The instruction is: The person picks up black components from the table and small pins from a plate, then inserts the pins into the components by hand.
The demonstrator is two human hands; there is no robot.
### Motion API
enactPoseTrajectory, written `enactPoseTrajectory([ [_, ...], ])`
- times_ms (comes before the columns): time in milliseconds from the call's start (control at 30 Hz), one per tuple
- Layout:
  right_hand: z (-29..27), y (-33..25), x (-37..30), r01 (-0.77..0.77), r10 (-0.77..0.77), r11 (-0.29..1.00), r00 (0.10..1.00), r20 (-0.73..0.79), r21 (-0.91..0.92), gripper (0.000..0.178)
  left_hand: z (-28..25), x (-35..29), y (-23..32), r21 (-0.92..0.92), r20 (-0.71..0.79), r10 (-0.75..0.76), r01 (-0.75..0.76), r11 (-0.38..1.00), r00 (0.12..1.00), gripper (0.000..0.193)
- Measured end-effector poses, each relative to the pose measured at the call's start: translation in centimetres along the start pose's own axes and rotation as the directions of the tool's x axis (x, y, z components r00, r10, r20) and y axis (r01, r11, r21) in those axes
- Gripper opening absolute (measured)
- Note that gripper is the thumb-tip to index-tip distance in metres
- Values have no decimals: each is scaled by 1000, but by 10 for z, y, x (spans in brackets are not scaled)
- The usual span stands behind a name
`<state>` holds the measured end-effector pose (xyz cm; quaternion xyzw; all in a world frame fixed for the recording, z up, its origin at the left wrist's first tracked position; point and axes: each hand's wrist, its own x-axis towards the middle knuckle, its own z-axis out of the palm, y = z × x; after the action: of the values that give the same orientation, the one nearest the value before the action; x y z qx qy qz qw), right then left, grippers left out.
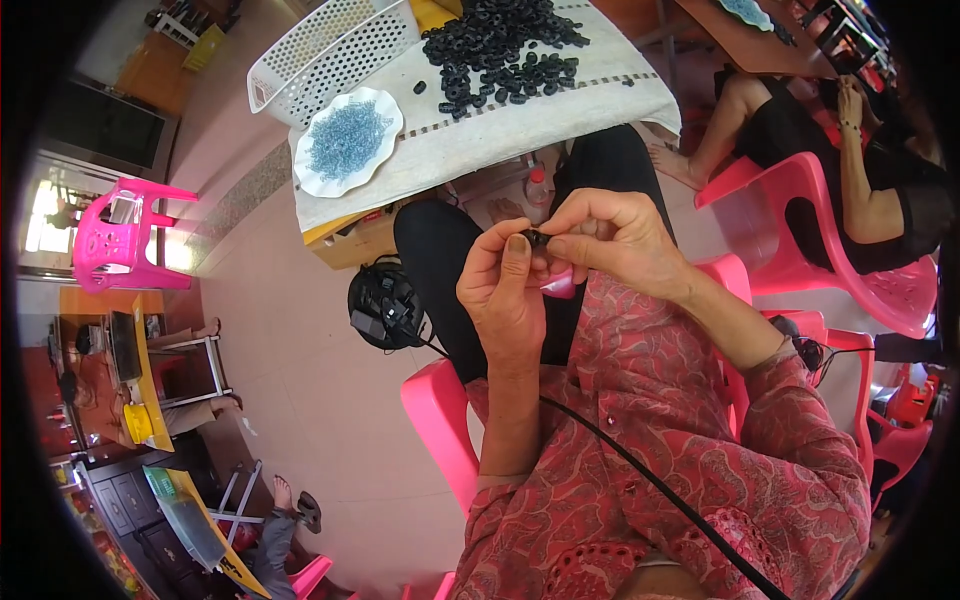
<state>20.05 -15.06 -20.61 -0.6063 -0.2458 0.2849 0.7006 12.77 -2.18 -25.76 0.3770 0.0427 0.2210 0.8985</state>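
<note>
Above my lap, both hands meet at a small black part (536,238), like the black pieces on the table. My left hand (506,295) pinches it from the left between thumb and fingers. The thumb and forefinger of my right hand (622,240) close on its right side. My fingers cover much of the part, so its exact shape is hidden. Beyond them, a heap of small black ring-shaped pieces (500,45) lies on the cloth-covered table (450,160). A white scalloped plate (301,165) holds many tiny bluish, see-through pieces (347,138).
A white perforated basket (335,55) stands behind the plate. Under the table is a bottle with a red cap (537,187). A black bag (385,305) with cables rests by my left knee. At the right, another person sits on a pink chair (870,275). A cable (640,470) crosses my shirt.
</note>
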Motion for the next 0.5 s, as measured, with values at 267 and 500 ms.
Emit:
enactPoseTrajectory([
  [267, 5, -3, -4, -14, 15, 1000, 998, -60, 27, 12, 2, 1, 0, -64, -49, -27, 24, 998, 998, 17],
  [500, 7, 2, -3, 57, -57, 998, 994, -91, 0, 11, 1, 2, -1, -131, -18, -88, 85, 988, 996, 17],
])
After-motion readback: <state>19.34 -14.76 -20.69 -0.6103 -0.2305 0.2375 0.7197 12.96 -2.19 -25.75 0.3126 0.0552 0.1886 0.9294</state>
